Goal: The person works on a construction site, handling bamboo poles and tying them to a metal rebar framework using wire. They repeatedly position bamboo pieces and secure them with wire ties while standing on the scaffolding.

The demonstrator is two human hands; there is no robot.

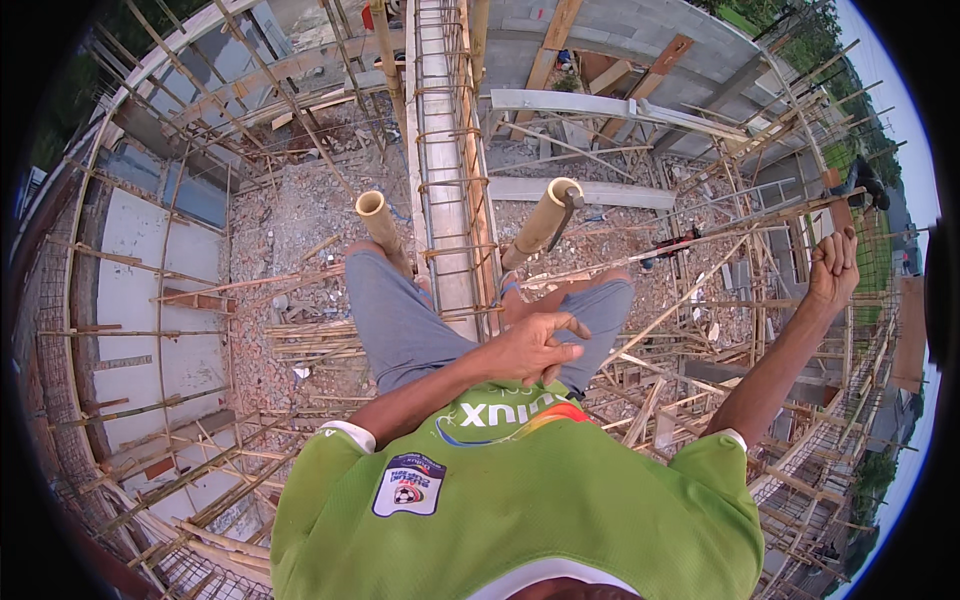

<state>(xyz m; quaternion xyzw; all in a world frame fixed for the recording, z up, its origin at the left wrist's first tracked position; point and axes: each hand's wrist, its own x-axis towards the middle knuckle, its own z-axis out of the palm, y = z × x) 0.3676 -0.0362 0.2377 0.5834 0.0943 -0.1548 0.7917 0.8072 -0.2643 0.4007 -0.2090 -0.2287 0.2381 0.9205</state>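
Note:
My left hand (537, 347) is in front of my lap, above my left thigh and the hem of my green shirt. Its index finger and thumb stand apart, and nothing shows between them. Out to the right, my right hand (834, 268) is raised at arm's length with its fingers curled in; whatever it may hold is hidden. Between my legs runs a long rebar cage (450, 185) of tied steel bars over a pale board. A cut bamboo post (375, 215) rises left of the cage. Another bamboo post (540, 222) stands to its right, with a dark hammer-like tool (568, 203) hooked on its rim.
Far below lies rubble-covered ground (300, 215). Bamboo scaffolding poles (690, 300) cross on the right, and stacked bamboo (310, 340) lies lower left. A white wall panel (150, 300) stands at left, a grey block wall (640, 45) ahead. Another person (868, 185) is at far right.

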